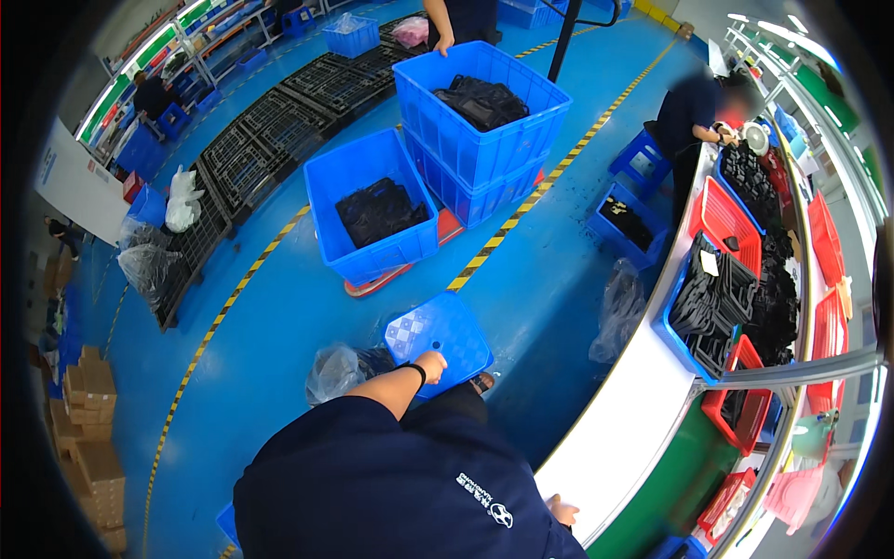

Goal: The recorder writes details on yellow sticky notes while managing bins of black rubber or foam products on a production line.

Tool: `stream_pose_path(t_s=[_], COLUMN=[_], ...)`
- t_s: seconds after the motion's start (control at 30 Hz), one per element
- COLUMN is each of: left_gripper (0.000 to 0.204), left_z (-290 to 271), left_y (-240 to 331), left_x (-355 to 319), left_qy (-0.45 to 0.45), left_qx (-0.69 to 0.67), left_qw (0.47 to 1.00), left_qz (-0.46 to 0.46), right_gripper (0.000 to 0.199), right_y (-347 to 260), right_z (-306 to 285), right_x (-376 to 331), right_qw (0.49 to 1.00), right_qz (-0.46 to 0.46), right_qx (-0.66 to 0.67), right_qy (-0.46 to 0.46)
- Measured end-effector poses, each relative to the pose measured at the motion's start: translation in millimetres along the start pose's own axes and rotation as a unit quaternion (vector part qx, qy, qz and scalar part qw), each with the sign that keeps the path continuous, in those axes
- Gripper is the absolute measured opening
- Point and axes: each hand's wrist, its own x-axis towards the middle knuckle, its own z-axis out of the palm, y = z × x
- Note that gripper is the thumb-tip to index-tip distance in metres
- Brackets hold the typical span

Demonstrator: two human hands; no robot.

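Observation:
A blue plastic stool (456,328) with a small hole in its seat stands in front of me. My left hand (430,366) is closed on the seat, its fingers curled down near the hole. My right hand (563,511) rests at the edge of a white workbench (596,466), mostly hidden by my body; the part that shows looks open and holds nothing. A clear plastic bag (337,373) lies on the floor beside the stool, to the left of my forearm.
Blue crates (372,250) of black parts stand ahead, with another person's hand (445,45) on the stacked one (484,149). Black pallets (247,154) line the left. Along the right bench are red trays (722,219), black parts (712,307) and a seated person (689,112).

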Motion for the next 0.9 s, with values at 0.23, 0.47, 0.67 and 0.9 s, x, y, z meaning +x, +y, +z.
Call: stream_pose_path(t_s=[0.23,0.47,0.67,0.9], left_gripper=[0.023,0.014,0.022,0.016], left_z=[-5,-6,2,-6], left_y=[-3,27,36,29], left_x=[-2,-14,-28,-17], left_qy=[0.033,-0.039,-0.08,-0.079], left_qx=[0.0,0.049,0.119,0.106], left_qw=[0.999,0.998,0.989,0.991], left_qz=[0.013,0.011,0.028,0.022], right_gripper=[0.116,0.119,0.119,0.119], right_y=[-3,-10,-13,-10], right_z=[11,14,14,17], right_x=[-4,-8,-11,-13], right_qw=[0.999,0.999,0.999,0.999], right_qz=[0.002,0.028,0.031,0.016], right_qx=[-0.014,-0.019,-0.004,0.003], right_qy=[0.03,0.035,0.04,0.035])
